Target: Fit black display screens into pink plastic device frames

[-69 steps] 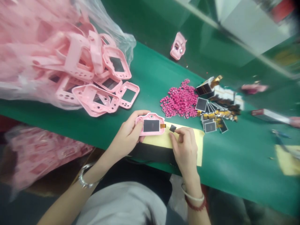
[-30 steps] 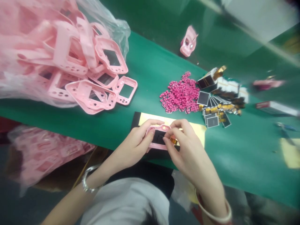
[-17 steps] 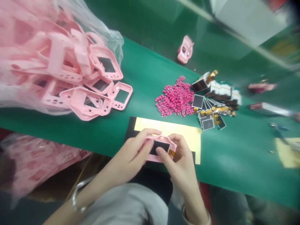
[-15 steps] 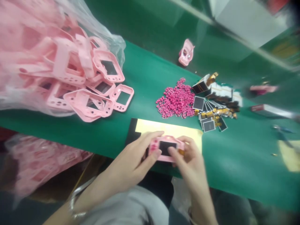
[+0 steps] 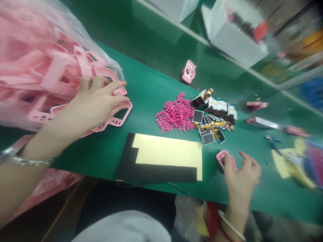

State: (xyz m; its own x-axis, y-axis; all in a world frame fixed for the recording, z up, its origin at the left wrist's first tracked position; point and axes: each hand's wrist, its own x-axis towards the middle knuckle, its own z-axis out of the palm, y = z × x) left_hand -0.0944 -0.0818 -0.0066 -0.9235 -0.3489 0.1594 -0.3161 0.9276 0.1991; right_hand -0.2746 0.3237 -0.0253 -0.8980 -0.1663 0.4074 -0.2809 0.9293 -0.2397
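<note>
The left hand [image 5: 97,101] lies with fingers spread on a pink plastic frame with a window cutout [image 5: 118,116], at the edge of the bagged heap of pink shells [image 5: 37,67]. The right hand [image 5: 241,173] rests loosely on a small pink plastic casing [image 5: 222,158] lying on the green tabletop [image 5: 151,87]; whether it grips is unclear. Both pieces look light, stiff and smooth, best pinched by their rims.
</note>
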